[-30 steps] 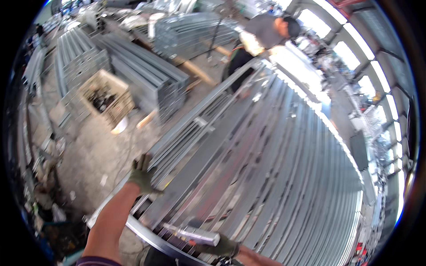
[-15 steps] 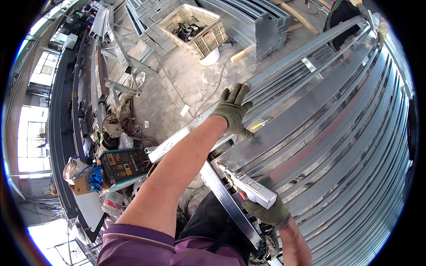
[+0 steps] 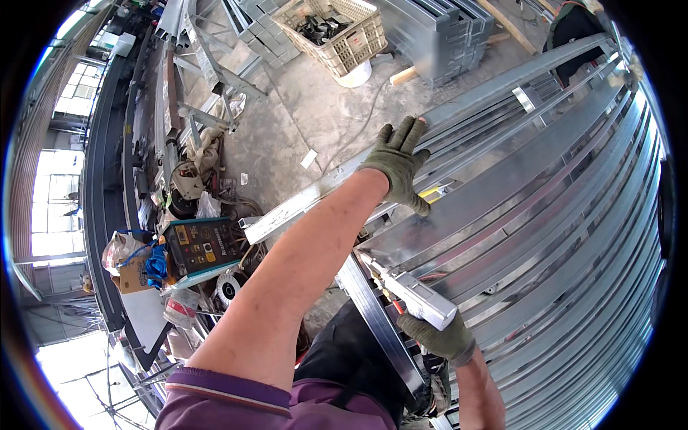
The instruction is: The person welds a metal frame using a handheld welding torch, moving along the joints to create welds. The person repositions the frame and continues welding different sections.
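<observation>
My left hand (image 3: 398,163), in a green glove, lies with fingers spread on long galvanized steel channels (image 3: 283,217). The thumb reaches toward a wide flat metal member (image 3: 459,204). In my gloved right hand (image 3: 446,338) is a silver, boxy welding gun (image 3: 423,297), its narrow nozzle pointing up and left. The nozzle tip is at the near end of the wide member, beside a crosswise metal bar (image 3: 380,326); whether it touches cannot be made out. A yellow-handled tool (image 3: 431,192) lies among the channels by my left thumb.
Many parallel metal strips (image 3: 573,287) curve across the right side. A person (image 3: 575,39) is at the far right end. A plastic crate (image 3: 358,50) of dark parts stands beyond, near stacked metal profiles (image 3: 444,43). At left sits a machine with a control panel (image 3: 204,247).
The whole view has shifted, so the scene sits slightly higher and further right. Both hands keep about the same places on the metalwork and the gun.
</observation>
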### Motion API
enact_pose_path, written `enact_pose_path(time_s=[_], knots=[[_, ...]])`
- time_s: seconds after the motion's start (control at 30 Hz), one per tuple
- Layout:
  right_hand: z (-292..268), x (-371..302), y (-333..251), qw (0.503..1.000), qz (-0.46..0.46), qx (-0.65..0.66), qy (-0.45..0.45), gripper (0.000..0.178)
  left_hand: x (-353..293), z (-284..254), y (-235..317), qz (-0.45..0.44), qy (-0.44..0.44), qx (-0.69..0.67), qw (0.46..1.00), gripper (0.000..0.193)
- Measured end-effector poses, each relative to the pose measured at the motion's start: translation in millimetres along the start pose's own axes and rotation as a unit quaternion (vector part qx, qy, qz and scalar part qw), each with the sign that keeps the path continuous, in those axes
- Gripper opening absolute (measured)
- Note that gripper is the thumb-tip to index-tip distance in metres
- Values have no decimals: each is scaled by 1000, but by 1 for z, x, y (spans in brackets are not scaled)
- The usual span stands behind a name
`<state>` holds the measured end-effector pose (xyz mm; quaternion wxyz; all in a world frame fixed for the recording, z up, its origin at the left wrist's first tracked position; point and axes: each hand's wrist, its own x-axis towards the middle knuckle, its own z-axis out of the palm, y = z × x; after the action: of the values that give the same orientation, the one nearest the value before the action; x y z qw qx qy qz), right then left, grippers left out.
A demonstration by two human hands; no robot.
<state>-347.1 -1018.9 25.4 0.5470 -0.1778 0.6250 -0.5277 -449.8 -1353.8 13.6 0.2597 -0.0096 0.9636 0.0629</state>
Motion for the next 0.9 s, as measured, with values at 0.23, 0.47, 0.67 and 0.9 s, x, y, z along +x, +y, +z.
enact_pose_path(time_s=[0.23,0.47,0.67,0.9], knots=[[2,0,4,999,-22,25,18,46,4,2,4,12,19,4,1000,134],[3,5,12,999,-37,3,20,44,6,7,-1,9,23,4,1000,135],[6,6,21,998,-62,9,25,42,6,8,-2,8,23,10,1000,134],[8,9,19,997,-68,1,26,37,7,9,-5,8,22,11,1000,135]])
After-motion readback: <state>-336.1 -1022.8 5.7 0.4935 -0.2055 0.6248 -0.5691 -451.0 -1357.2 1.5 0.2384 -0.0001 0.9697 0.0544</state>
